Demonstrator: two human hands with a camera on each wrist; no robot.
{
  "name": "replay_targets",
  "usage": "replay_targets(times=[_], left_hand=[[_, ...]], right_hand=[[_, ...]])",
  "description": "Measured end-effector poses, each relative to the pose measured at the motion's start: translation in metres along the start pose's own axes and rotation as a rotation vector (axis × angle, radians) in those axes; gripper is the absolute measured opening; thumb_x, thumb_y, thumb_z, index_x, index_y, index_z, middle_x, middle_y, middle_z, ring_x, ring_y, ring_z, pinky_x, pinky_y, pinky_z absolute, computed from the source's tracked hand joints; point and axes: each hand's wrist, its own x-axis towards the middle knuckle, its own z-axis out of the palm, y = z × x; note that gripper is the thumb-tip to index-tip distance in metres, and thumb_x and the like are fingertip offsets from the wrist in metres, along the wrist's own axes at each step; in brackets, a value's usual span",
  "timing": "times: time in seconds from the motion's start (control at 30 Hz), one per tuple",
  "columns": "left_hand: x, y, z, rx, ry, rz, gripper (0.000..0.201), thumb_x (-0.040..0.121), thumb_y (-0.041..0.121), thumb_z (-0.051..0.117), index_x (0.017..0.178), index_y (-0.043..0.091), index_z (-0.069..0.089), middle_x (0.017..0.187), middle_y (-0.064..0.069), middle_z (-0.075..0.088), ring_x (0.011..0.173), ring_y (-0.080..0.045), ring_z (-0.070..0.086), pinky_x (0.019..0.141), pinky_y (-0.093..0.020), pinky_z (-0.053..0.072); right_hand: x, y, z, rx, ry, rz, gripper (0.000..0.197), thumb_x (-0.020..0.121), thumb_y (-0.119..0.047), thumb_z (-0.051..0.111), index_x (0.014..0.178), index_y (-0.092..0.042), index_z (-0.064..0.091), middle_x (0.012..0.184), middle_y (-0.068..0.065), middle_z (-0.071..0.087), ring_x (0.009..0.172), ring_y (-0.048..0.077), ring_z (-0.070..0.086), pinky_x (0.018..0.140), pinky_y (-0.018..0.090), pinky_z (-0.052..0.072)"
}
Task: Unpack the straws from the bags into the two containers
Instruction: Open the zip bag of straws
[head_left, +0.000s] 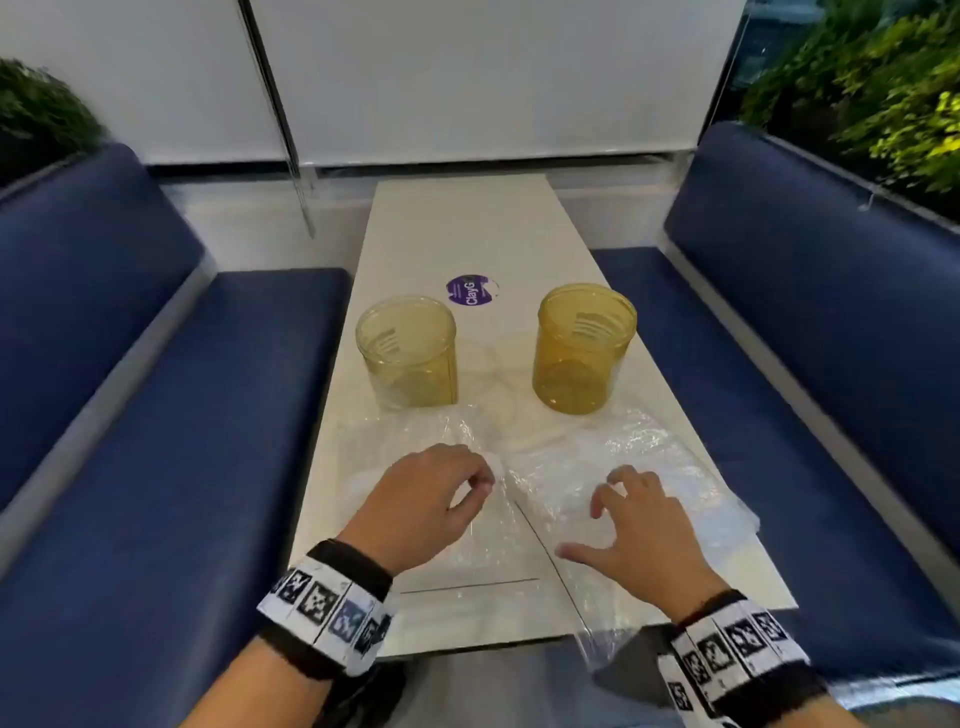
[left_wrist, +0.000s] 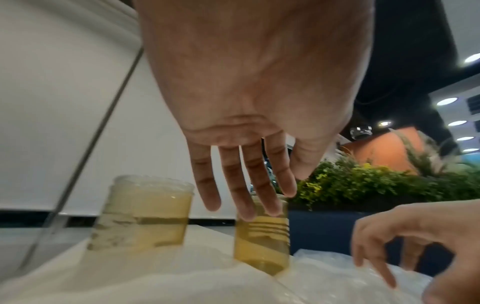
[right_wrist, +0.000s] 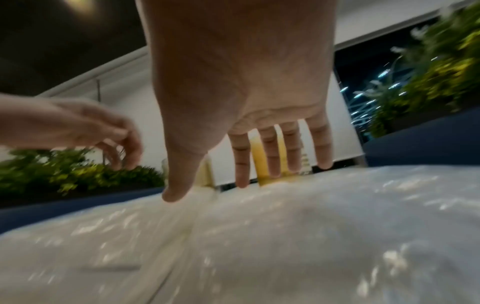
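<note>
Both hands hovered above two clear crinkled plastic bags (head_left: 613, 483) of white straws on the pale bench (head_left: 457, 228): left hand (head_left: 421, 499) with fingers loosely curled, holding nothing; right hand (head_left: 639, 525) with fingers spread over its bag. Two amber translucent plastic containers (head_left: 408, 358) stood empty beyond. Judged: unpacking not begun; bags apparently unopened.

even indoor light, glare on the plastic bags (head_left: 613, 467); wrist views motion-blurred, edges bowed by wide-angle distortion.

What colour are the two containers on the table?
Both containers are see-through amber yellow, clearest in the head view.
</note>
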Motion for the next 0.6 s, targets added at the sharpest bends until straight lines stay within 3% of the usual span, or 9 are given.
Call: replay_targets(times=[0.07, 0.13, 0.27, 0.37, 0.43, 0.53, 0.6], left_hand=[[0.010, 0.010, 0.012, 0.012, -0.081, 0.041, 0.018, 0.101, 0.038, 0.049, 0.105, 0.031, 0.066, 0.100, 0.016, 0.065, 0.094, -0.004, 0.058, 0.083, -0.029, 0.049], [0.016, 0.019, 0.022, 0.016, -0.151, 0.047, 0.018, 0.100, 0.037, 0.050, 0.104, 0.030, 0.066, 0.100, 0.014, 0.066, 0.094, -0.006, 0.058, 0.083, -0.032, 0.050], [0.021, 0.017, 0.032, 0.031, -0.176, 0.026, 0.018, 0.099, 0.037, 0.049, 0.102, 0.028, 0.065, 0.101, 0.011, 0.066, 0.095, -0.010, 0.060, 0.082, -0.034, 0.051], [0.024, 0.020, 0.034, 0.044, -0.189, 0.029, 0.018, 0.099, 0.037, 0.050, 0.103, 0.027, 0.065, 0.103, 0.011, 0.066, 0.096, -0.012, 0.061, 0.081, -0.031, 0.049], [0.025, 0.022, 0.036, 0.065, -0.193, 0.063, 0.019, 0.098, 0.036, 0.054, 0.110, 0.027, 0.065, 0.110, 0.010, 0.065, 0.101, -0.014, 0.061, 0.083, -0.031, 0.048], [0.031, 0.030, 0.036, 0.085, -0.126, 0.143, 0.031, 0.093, 0.036, 0.063, 0.123, 0.029, 0.060, 0.122, 0.009, 0.060, 0.107, -0.014, 0.057, 0.084, -0.035, 0.049], [0.037, 0.039, 0.033, 0.097, -0.068, 0.188, 0.031, 0.091, 0.037, 0.066, 0.121, 0.028, 0.061, 0.120, 0.008, 0.061, 0.104, -0.016, 0.058, 0.079, -0.034, 0.049]], right_hand=[[0.002, -0.011, 0.012, -0.164, -0.107, 0.023, 0.073, 0.067, -0.087, 0.049, 0.113, -0.031, 0.055, 0.141, -0.002, 0.035, 0.126, 0.021, 0.036, 0.096, 0.037, 0.042], [0.003, -0.016, 0.026, -0.232, -0.123, 0.013, 0.065, 0.079, -0.077, 0.052, 0.122, -0.028, 0.054, 0.150, 0.007, 0.029, 0.132, 0.028, 0.032, 0.100, 0.041, 0.040], [0.002, -0.014, 0.042, -0.216, -0.036, 0.015, 0.024, 0.092, -0.045, 0.058, 0.105, -0.027, 0.067, 0.152, 0.018, 0.035, 0.133, 0.037, 0.037, 0.098, 0.048, 0.044], [0.002, -0.012, 0.036, -0.108, 0.030, 0.012, 0.018, 0.095, -0.039, 0.057, 0.101, -0.026, 0.067, 0.148, 0.013, 0.043, 0.130, 0.033, 0.043, 0.095, 0.045, 0.048], [0.003, -0.010, 0.021, 0.000, 0.090, -0.019, 0.019, 0.099, -0.040, 0.051, 0.105, -0.026, 0.063, 0.140, 0.004, 0.048, 0.121, 0.026, 0.048, 0.090, 0.039, 0.049], [0.005, -0.007, -0.016, 0.072, 0.115, -0.081, 0.020, 0.102, -0.043, 0.043, 0.104, -0.028, 0.056, 0.111, -0.005, 0.057, 0.094, 0.016, 0.055, 0.079, 0.034, 0.051], [0.003, -0.009, -0.045, 0.154, 0.120, -0.097, 0.018, 0.101, -0.045, 0.042, 0.099, -0.031, 0.053, 0.098, -0.009, 0.059, 0.087, 0.014, 0.057, 0.077, 0.034, 0.052]])
